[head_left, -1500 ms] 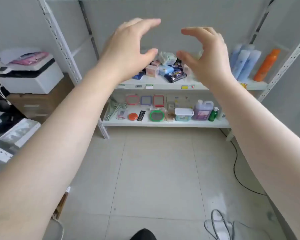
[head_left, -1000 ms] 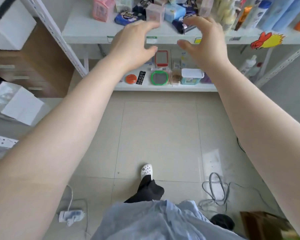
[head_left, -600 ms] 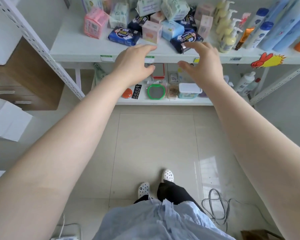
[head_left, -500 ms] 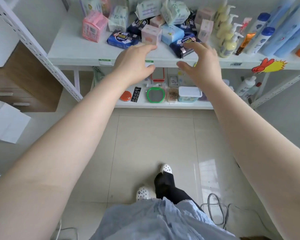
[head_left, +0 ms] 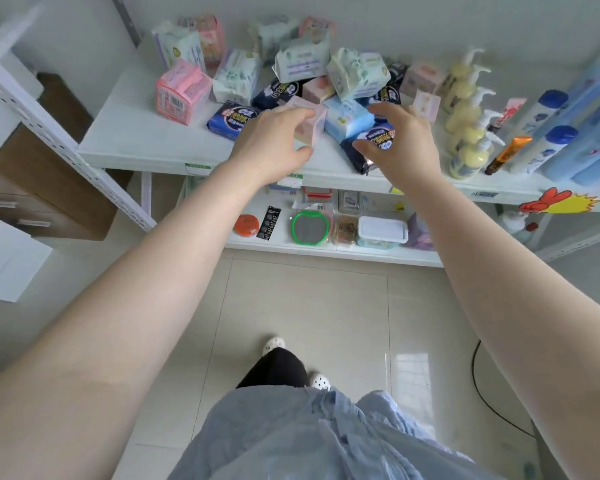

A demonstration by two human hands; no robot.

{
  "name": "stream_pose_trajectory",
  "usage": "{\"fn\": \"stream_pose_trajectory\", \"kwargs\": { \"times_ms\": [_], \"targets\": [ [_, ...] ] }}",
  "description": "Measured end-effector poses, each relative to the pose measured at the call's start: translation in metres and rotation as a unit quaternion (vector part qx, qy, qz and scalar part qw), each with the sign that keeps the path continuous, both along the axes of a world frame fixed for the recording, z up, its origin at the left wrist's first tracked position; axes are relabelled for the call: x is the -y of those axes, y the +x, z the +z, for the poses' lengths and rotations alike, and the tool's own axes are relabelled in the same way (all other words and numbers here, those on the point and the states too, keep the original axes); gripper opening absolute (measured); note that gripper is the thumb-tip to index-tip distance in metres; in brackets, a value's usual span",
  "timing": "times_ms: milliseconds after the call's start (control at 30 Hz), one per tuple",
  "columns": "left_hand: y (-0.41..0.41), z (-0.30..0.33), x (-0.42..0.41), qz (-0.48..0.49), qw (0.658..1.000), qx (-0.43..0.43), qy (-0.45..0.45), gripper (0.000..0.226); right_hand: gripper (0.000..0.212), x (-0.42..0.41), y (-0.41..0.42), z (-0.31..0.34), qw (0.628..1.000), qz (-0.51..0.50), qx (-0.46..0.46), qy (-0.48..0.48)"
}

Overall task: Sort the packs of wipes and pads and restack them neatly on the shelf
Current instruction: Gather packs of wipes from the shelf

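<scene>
The jumbled heap of soft plastic-wrapped wipe and pad packs (head_left: pixel 291 84) sits on the white metal upper shelf (head_left: pixel 132 140). Left hand (head_left: pixel 274 147) hovers by a pale pink square pack (head_left: pixel 309 123), right hand (head_left: pixel 402 143) over a dark navy pad pack (head_left: pixel 371 147) — both cupped, fingers spread, holding nothing. These look light, squishy, slick — I'd grab across the flat sides, not the crinkly ends.

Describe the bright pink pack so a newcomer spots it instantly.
Look at the upper white shelf, toward its left end. Left of the jumbled packs stands the bright pink pack, alone at the pile's edge. It is the only vivid pink one; its nearest neighbours are pale green and dark blue.
</scene>
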State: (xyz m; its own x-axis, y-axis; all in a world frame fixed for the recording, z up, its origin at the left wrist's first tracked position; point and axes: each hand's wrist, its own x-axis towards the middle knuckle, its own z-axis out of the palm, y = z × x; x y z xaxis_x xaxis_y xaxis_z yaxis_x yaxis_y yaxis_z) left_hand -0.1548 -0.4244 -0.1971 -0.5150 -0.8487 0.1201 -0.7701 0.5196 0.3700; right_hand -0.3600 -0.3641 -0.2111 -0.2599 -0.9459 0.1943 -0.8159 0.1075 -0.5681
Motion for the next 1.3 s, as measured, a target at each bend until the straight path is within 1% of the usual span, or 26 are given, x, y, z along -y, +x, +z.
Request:
{"fn": "stream_pose_trajectory", "kwargs": {
  "times_ms": [100,233,367,433,500,567,633,733,800,867,933,967,1033,1133,1167,1233,1300],
  "targets": [
    [-0.010,0.001,0.036,0.002,1.000,-0.003,0.001,0.057,0.054,0.037,-0.013,-0.004,1.000,-0.007,0.012,0.003],
    [-0.027,0.000,0.088,-0.012,1.000,-0.003,0.019,0.056,0.054,0.087,-0.028,-0.006,0.999,-0.029,-0.002,0.021],
    [-0.043,-0.006,0.140,-0.021,0.999,-0.015,0.044,0.060,0.055,0.133,-0.041,-0.012,0.998,-0.055,0.004,0.034],
    [-0.054,-0.010,0.161,-0.028,0.998,-0.023,0.060,0.063,0.056,0.151,-0.048,-0.014,0.996,-0.070,0.022,0.045],
    [-0.063,-0.015,0.179,-0.011,0.994,-0.041,0.097,0.070,0.059,0.165,-0.052,-0.015,0.991,-0.097,0.071,0.051],
    [-0.070,-0.025,0.201,0.034,0.984,-0.079,0.155,0.080,0.062,0.179,-0.055,-0.016,0.976,-0.144,0.147,0.069],
    [-0.074,-0.033,0.220,0.094,0.968,-0.143,0.183,0.091,0.065,0.193,-0.058,-0.020,0.943,-0.197,0.244,0.108],
    [-0.074,-0.043,0.250,0.200,0.933,-0.197,0.225,0.088,0.063,0.214,-0.064,-0.029,0.881,-0.249,0.369,0.162],
    [-0.071,-0.051,0.268,0.251,0.908,-0.214,0.258,0.089,0.067,0.227,-0.068,-0.040,0.859,-0.253,0.409,0.177],
    [-0.069,-0.066,0.290,0.276,0.891,-0.229,0.277,0.094,0.071,0.239,-0.071,-0.050,0.853,-0.245,0.424,0.182],
    [-0.070,-0.083,0.314,0.290,0.887,-0.232,0.276,0.099,0.073,0.250,-0.071,-0.056,0.846,-0.243,0.436,0.188],
    [-0.071,-0.084,0.321,0.292,0.881,-0.244,0.280,0.096,0.075,0.256,-0.071,-0.059,0.840,-0.244,0.444,0.193],
    [-0.077,-0.077,0.324,0.290,0.873,-0.264,0.290,0.082,0.074,0.268,-0.072,-0.064,0.829,-0.243,0.463,0.198],
    [-0.086,-0.081,0.342,0.282,0.861,-0.283,0.314,0.064,0.073,0.283,-0.073,-0.072,0.826,-0.244,0.469,0.197],
    [-0.088,-0.085,0.346,0.277,0.864,-0.283,0.311,0.060,0.073,0.287,-0.074,-0.076,0.826,-0.243,0.469,0.195],
    [-0.091,-0.092,0.351,0.280,0.867,-0.274,0.307,0.061,0.071,0.293,-0.074,-0.080,0.829,-0.231,0.472,0.191],
    [-0.094,-0.098,0.351,0.282,0.862,-0.270,0.323,0.064,0.067,0.295,-0.078,-0.084,0.830,-0.227,0.474,0.189]
  ]
}}
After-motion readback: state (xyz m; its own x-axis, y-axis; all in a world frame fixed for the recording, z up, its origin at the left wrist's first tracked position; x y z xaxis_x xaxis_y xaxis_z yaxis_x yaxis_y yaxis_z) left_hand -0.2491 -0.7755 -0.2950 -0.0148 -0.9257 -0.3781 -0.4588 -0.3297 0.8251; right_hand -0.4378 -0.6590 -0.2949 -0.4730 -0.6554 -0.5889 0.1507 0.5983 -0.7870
